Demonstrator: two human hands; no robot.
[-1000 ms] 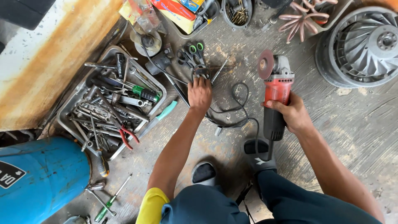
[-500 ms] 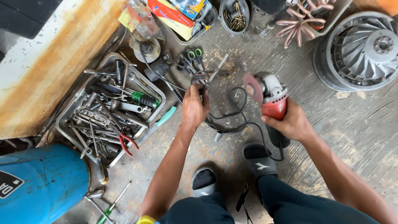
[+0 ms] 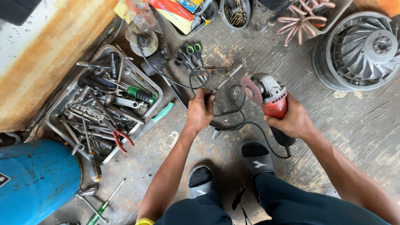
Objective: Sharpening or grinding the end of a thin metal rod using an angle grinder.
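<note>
**Grinder and cable held over a cluttered floor**

A scuffed concrete floor (image 3: pixel 354 125) is strewn with tools. A red grinder (image 3: pixel 273 102) is gripped by the right hand (image 3: pixel 293 121), closed round its body. The black cable (image 3: pixel 233 112) is pinched in the closed left hand (image 3: pixel 200 110). A tool tray (image 3: pixel 58 104) lies to the left.

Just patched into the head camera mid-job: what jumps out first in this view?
At centre right, the right hand grips a red and grey angle grinder with a round abrasive disc, its black cord looping across the concrete floor. The left hand beside it pinches a slim metal tool over that cord. At left sits a grey metal tray crammed with wrenches and pliers.
</note>
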